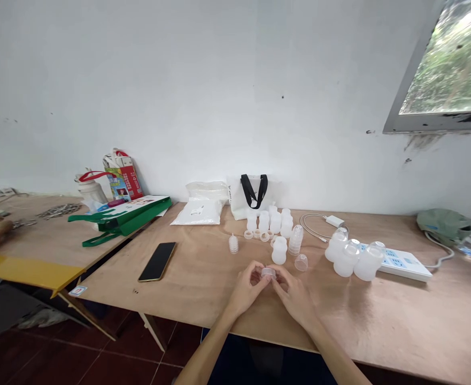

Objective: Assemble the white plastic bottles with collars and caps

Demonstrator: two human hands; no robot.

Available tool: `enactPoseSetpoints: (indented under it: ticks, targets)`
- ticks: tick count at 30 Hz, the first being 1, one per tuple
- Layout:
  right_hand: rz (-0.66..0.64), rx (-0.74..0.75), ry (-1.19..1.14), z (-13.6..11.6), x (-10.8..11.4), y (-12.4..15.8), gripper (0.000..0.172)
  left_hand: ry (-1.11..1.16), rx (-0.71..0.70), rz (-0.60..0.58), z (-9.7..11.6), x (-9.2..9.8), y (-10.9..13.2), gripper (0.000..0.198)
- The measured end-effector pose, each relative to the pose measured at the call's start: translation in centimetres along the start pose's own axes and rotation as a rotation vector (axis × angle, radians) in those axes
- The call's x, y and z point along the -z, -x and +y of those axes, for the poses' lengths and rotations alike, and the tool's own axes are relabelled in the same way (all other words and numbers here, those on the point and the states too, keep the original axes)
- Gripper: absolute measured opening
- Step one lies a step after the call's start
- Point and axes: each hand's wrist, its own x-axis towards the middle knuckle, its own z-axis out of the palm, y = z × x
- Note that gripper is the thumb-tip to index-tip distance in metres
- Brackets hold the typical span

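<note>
Head view: left hand [246,291], right hand [295,297] pinch cap [268,273] near table edge [203,324].

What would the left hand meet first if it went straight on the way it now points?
Beyond the small translucent piece that it pinches with the right hand, the left hand would probably meet the white bottle standing just ahead on the table; depth is hard to judge.

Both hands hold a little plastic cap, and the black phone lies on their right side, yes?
No. The head view shows the black phone lying to the left of the hands. The left hand and right hand do hold the little plastic cap.
</note>
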Motion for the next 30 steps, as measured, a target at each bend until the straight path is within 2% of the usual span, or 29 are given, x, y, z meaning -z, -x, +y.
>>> enactPoseSetpoints:
  ticks: [6, 11, 16, 24, 30]
  targets:
    - [0.06, -0.045, -0.179, 0.51, 0.25, -0.19, 0.032, -0.026, -0.014, -0.028, 0.95, -0.06, 0.11, 0.027]
    - [0.025, -0.074, -0.275, 0.18, 0.22, -0.26, 0.034, -0.04, -0.007, -0.042, 0.58, -0.04, -0.07, 0.029]
    - [0.011, -0.09, -0.237, -0.11, 0.19, -0.29, 0.036, -0.076, 0.005, -0.008, 0.25, -0.08, -0.12, 0.03]
    - [0.014, -0.119, -0.26, 0.46, 0.08, -0.44, 0.038, -0.144, 0.032, -0.057, 0.75, -0.24, 0.1, 0.031]
    - [0.009, -0.124, -0.241, 0.11, 0.12, -0.38, 0.039, -0.162, 0.029, -0.065, 0.32, -0.23, 0.04, 0.032]
